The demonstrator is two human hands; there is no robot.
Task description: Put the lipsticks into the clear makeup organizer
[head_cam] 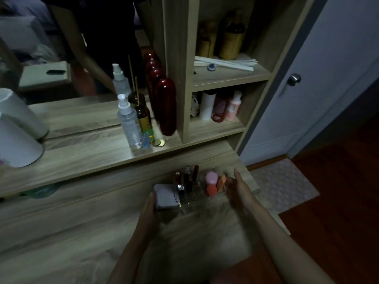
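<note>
The clear makeup organizer (pixel 196 206) sits on the wooden dresser top, blurred by motion. Several lipsticks (pixel 187 180) stand upright in its middle slots. A white compact box (pixel 167 196) lies in its left section, and pink and orange sponges (pixel 213 182) fill its right section. My left hand (pixel 148 212) presses against the organizer's left side by the white box. My right hand (pixel 239 188) is at the organizer's right side with fingers spread; whether it touches is not clear.
On the raised ledge behind stand a clear spray bottle (pixel 129 124), an amber diffuser bottle (pixel 144 117) and a dark red bottle (pixel 166 107), before a mirror. Shelves at right hold bottles (pixel 223 106). A white lamp (pixel 18 138) sits far left. A door (pixel 293 79) and mat are right.
</note>
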